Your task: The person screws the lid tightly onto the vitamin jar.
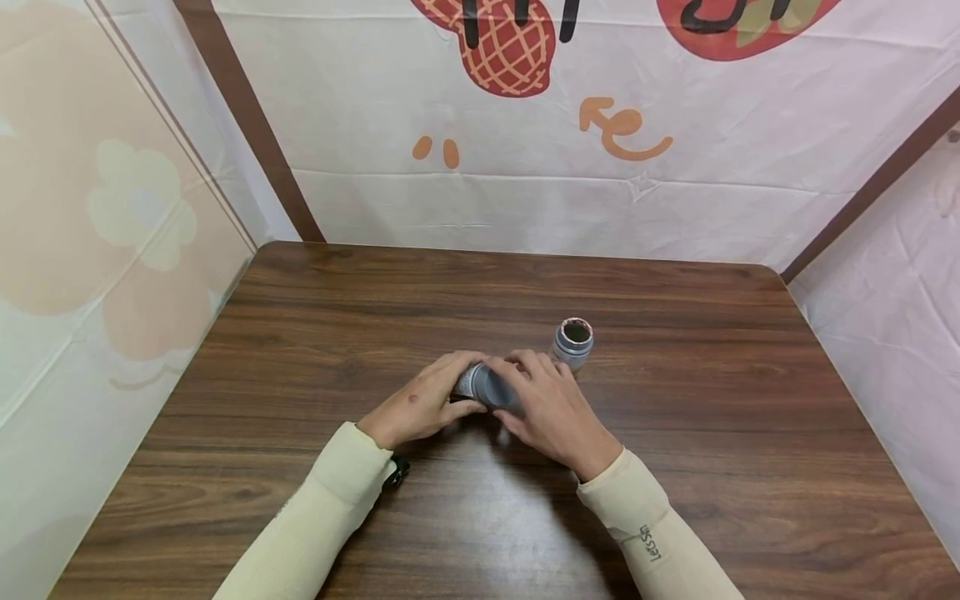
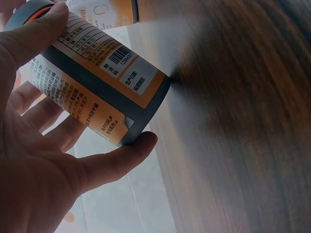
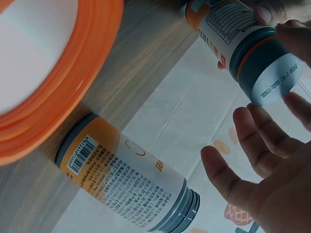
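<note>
My left hand (image 1: pixel 423 402) grips the body of a capped bottle (image 2: pixel 124 80), tilted, its grey cap (image 1: pixel 498 390) facing right. Its label is orange and white with a barcode and a table. The right hand (image 1: pixel 546 404) has thumb and fingers on opposite sides of the cap. In the right wrist view, that hand's lower fingers (image 3: pixel 226 177) reach out loosely below the flat cap top. Just past the right fingers, a second bottle (image 3: pixel 126 177) stands upright, without a cap, its grey threaded neck showing. The head view shows its dark mouth and speckled reddish rim.
An orange ring (image 3: pixel 104 63) with a white inside looms close to the right wrist camera; the head view does not show it. Everything stands over a brown wood-grain table (image 1: pixel 360 304). Behind it hangs a printed white cloth (image 1: pixel 360 100).
</note>
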Available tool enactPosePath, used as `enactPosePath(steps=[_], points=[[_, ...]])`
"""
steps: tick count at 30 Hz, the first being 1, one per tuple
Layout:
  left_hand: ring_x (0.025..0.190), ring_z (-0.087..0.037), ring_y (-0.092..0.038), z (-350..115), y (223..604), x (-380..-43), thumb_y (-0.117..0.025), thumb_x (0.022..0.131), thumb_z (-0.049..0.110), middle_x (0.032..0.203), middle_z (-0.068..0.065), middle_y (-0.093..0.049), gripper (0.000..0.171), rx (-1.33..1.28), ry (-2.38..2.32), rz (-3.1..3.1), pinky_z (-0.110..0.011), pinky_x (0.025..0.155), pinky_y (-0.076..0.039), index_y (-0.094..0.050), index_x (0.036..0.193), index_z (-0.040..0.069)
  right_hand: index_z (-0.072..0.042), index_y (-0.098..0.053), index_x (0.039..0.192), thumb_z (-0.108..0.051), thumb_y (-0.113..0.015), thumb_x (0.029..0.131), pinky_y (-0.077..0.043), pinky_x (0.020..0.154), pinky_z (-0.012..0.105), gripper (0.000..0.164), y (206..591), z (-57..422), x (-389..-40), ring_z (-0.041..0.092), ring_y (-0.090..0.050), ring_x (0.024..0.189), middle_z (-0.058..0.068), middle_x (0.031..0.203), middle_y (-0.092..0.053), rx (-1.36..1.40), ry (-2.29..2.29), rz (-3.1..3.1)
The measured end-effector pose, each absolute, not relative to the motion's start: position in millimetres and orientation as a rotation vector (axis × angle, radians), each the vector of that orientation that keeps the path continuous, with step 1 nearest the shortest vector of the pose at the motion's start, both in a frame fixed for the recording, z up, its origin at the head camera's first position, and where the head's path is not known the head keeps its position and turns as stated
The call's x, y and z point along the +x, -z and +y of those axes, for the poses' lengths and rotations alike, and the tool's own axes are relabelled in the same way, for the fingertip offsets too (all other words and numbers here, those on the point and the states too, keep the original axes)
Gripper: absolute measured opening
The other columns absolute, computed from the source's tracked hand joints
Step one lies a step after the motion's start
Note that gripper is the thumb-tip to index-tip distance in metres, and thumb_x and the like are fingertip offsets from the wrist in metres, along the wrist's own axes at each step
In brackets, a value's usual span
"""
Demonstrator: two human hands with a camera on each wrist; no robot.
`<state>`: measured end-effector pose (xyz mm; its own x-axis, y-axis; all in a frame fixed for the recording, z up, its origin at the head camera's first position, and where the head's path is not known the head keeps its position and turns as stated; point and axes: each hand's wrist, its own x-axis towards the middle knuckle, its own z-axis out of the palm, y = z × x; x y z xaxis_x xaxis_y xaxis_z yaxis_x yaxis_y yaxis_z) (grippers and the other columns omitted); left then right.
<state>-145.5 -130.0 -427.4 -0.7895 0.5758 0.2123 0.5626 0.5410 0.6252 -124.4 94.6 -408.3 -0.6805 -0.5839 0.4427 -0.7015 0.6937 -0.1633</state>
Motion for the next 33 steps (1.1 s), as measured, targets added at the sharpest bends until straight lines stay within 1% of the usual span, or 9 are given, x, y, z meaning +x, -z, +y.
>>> enactPosePath(steps=[3,6,14,19,23,30,33], points=[[0.118,-0.022,-0.055,-129.7,427.6,-145.7,-0.079,0.088,0.015,0.133,-0.009,-0.056,0.056,1.016,-1.103,2.748,-0.043,0.097,-0.047,-0.050,0.135,0.009,-0.017,-0.058,0.135,-0.020,-0.087,0.075,-0.047,0.072,0.043,0.066,408.2,95.0,-124.7,0.030,-0.060,0.102,0.008,0.117,-0.060,1.028,-0.445,-2.534],[0.117,-0.022,-0.055,-129.8,427.6,-145.5,-0.079,0.088,0.015,0.133,-0.009,-0.056,0.057,1.015,-1.102,2.748,-0.043,0.096,-0.048,-0.050,0.136,0.009,-0.016,-0.059,0.133,-0.018,-0.087,0.076,-0.047,0.072,0.043,0.064,408.7,95.2,-124.8,0.028,-0.060,0.101,0.008,0.115,-0.060,1.032,-0.435,-2.532],[0.115,-0.019,-0.055,-130.2,428.5,-146.0,-0.079,0.087,0.016,0.131,-0.005,-0.057,0.057,1.030,-1.118,2.732,-0.042,0.095,-0.048,-0.050,0.136,0.012,-0.013,-0.060,0.131,-0.025,-0.086,0.078,-0.048,0.074,0.044,0.061,410.3,94.9,-124.1,0.027,-0.061,0.099,0.008,0.110,-0.062,0.994,-0.431,-2.535],[0.115,-0.018,-0.055,-130.3,427.2,-145.2,-0.079,0.087,0.017,0.130,-0.004,-0.057,0.057,1.029,-1.123,2.730,-0.041,0.095,-0.048,-0.051,0.135,0.013,-0.013,-0.059,0.131,-0.030,-0.084,0.081,-0.046,0.071,0.042,0.059,410.7,94.9,-123.1,0.026,-0.061,0.095,0.007,0.106,-0.062,0.967,-0.431,-2.564],[0.115,-0.018,-0.055,-129.8,426.8,-144.9,-0.079,0.087,0.018,0.131,-0.004,-0.057,0.056,1.024,-1.117,2.737,-0.042,0.095,-0.048,-0.051,0.135,0.013,-0.013,-0.059,0.132,-0.033,-0.084,0.082,-0.045,0.069,0.041,0.059,411.0,95.0,-122.3,0.025,-0.060,0.091,0.007,0.103,-0.062,0.950,-0.435,-2.578],[0.117,-0.020,-0.055,-129.5,427.2,-145.0,-0.079,0.088,0.017,0.133,-0.006,-0.056,0.057,1.005,-1.095,2.747,-0.042,0.096,-0.047,-0.050,0.137,0.012,-0.011,-0.059,0.132,-0.037,-0.081,0.085,-0.045,0.069,0.042,0.058,410.6,94.3,-121.9,0.026,-0.060,0.090,0.008,0.101,-0.063,0.928,-0.438,-2.605],[0.118,-0.021,-0.055,-129.7,426.8,-144.3,-0.078,0.088,0.016,0.134,-0.007,-0.056,0.057,0.993,-1.089,2.743,-0.043,0.096,-0.048,-0.049,0.138,0.011,-0.011,-0.057,0.134,-0.039,-0.081,0.084,-0.046,0.068,0.043,0.062,410.7,94.2,-122.3,0.026,-0.061,0.091,0.008,0.102,-0.063,0.927,-0.440,-2.603]])
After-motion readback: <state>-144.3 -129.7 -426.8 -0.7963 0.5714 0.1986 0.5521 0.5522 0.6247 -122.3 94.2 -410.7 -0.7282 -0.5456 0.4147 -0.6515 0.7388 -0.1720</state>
